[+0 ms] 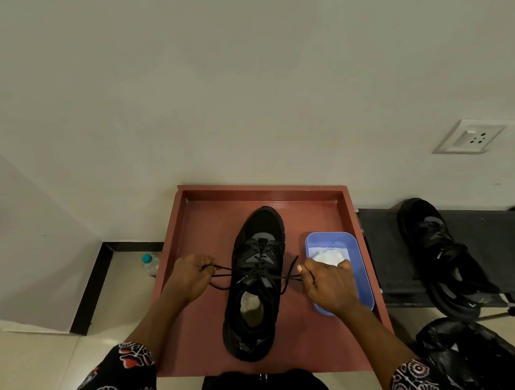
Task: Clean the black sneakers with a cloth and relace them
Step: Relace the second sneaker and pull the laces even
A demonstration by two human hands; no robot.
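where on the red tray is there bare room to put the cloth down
Bare tray floor lies between the sneaker toe and the red tray far rim, and along the left wall behind the left hand. The right side is crowded by the blue tub and right hand.

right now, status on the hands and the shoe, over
Left hand and right hand each pinch a lace end, pulling outward. Sneaker upright on red tray. Blue tub beside right hand.

A shallow reddish-brown wooden tray (pixel 197 229) carries one black lace-up sneaker (pixel 256 286), toe away, and a blue rectangular plastic tub (pixel 360 266) just beside it.
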